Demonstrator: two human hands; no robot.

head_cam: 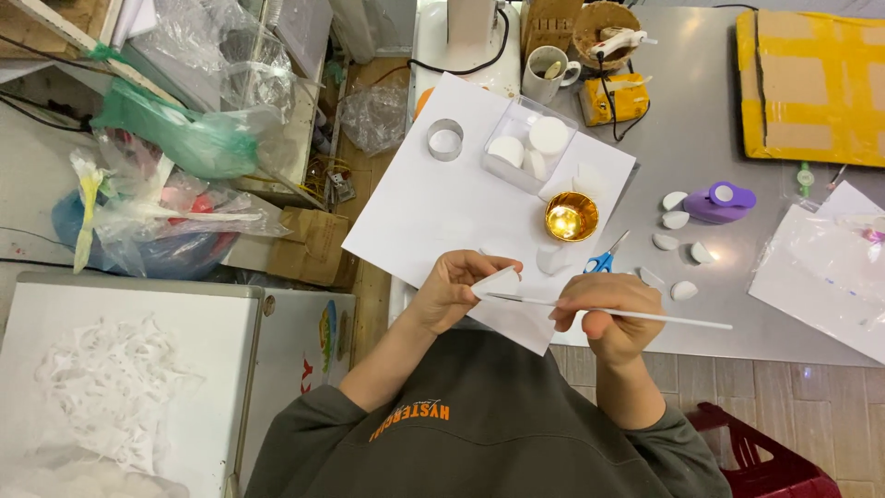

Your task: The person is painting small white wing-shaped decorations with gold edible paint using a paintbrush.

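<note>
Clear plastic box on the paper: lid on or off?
Cannot tell: the clear box stands upright with white round pieces visible inside.

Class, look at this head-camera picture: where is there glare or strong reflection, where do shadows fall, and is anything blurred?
Head view: the gold bowl shows a bright hotspot inside; the grey table has a soft sheen; shadows are faint and short, so the light is diffuse and overhead; the left hand, right hand and thin white stick look sharp; the edges bend slightly, as with a wide lens.
</note>
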